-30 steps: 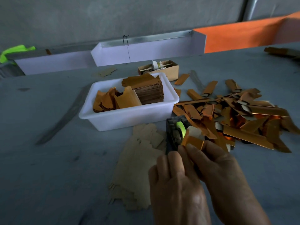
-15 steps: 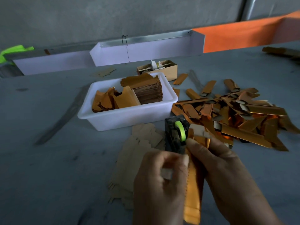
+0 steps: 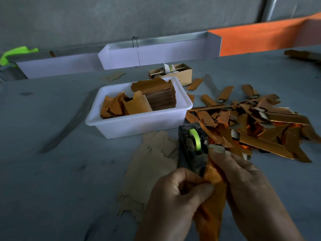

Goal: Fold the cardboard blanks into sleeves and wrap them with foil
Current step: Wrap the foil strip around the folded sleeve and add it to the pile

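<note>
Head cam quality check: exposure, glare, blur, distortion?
Head view: dim and underexposed; bright glints on the foil-wrapped sleeve pile; the sleeve held in the left hand and right hand is motion-smeared; the white tub reads sharp; wide-angle bowing along the table's far edge.

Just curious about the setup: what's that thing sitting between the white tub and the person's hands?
A dark tape dispenser with a green roll, seen in the head view between the white tub and the hands.
</note>
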Demonstrator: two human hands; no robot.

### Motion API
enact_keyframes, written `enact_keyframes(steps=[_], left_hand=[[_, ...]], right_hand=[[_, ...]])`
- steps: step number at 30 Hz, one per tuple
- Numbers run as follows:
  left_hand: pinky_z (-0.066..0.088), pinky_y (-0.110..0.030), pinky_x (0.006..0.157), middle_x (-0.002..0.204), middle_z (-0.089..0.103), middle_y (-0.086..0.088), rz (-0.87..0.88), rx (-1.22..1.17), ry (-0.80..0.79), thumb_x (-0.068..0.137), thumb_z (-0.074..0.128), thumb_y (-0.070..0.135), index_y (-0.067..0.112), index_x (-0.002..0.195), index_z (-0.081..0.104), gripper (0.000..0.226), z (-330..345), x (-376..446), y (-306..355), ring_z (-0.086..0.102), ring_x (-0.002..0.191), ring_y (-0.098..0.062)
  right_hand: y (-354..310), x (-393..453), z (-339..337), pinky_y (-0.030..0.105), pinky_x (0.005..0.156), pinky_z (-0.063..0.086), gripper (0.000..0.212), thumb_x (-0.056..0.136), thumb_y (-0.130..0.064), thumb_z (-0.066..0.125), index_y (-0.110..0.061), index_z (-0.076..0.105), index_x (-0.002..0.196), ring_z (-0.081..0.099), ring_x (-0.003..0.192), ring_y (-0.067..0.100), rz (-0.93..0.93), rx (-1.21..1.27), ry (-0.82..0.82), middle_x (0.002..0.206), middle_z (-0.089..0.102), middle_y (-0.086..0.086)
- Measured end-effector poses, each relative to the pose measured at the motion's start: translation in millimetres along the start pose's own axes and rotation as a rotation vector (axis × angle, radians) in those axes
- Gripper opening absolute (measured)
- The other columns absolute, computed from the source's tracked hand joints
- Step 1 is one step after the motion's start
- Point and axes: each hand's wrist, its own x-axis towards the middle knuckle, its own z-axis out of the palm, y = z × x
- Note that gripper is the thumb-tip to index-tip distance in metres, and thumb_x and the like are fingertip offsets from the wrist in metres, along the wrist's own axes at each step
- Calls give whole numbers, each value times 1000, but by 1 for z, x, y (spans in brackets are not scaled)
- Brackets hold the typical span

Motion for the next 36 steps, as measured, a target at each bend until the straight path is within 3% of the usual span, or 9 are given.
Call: enact_keyframes(steps=[4,7,11,13,16,20,30,33,36], left_hand=[[53,-25,59,66,68,-4,-15,-116,-91,69,65,44,29,74,71,17,-4,0,1,65,61,-14],[53,-25,58,64,69,0,30,-64,-30,68,63,41,34,78,70,14,-4,2,1,65,59,-12],[53,-30,52,58,66,-2,9,-56,89,76,69,35,26,74,69,10,-5,4,-4,62,52,-14],[40,-22,38,49,58,0,-12,-75,226,85,68,21,18,69,67,16,-6,6,-12,50,39,-9],[30,-17,35,45,49,2,-65,-115,274,87,64,16,12,67,64,20,-8,9,-16,40,36,-6],[37,-17,43,51,57,4,-101,-91,222,84,66,23,21,62,68,23,-5,13,-21,49,45,-5],[40,-15,40,53,56,2,-135,-216,272,90,60,20,8,76,63,19,4,17,-23,51,44,-6],[40,-14,43,58,54,-3,-148,-238,270,91,59,18,5,79,63,18,6,18,-24,50,46,-6],[39,-18,41,55,51,-1,-157,-210,261,92,58,22,9,78,62,20,7,17,-26,47,45,-8]], right_hand=[[-7,-1,-3,37,62,42,44,70,-40,61,3,55,68,46,60,27,-118,-108,33,63,46,17],[-8,0,-5,42,74,52,50,70,-48,56,1,62,77,58,71,38,-138,-238,-2,75,56,29],[-11,4,-17,41,71,53,50,63,-62,47,-20,69,79,64,76,28,-228,-397,33,74,66,13],[-12,13,-31,42,67,52,36,73,-57,49,-27,69,76,63,70,20,-278,-460,121,69,67,-1],[-6,26,-42,29,57,39,22,88,-31,56,-24,68,71,55,60,10,-200,-531,91,60,62,-6],[9,34,-38,23,56,37,15,86,-29,59,-26,68,76,58,63,7,-122,-576,3,65,62,-8],[18,41,-25,19,55,43,15,83,-22,66,-25,66,68,60,63,6,-182,-604,30,63,62,-8],[22,39,-20,8,52,41,14,82,-19,67,-24,65,69,56,78,-3,-355,-675,119,87,59,-12],[21,37,-17,8,56,42,10,82,-18,66,-23,67,73,54,89,-2,-361,-455,163,111,56,-9]])
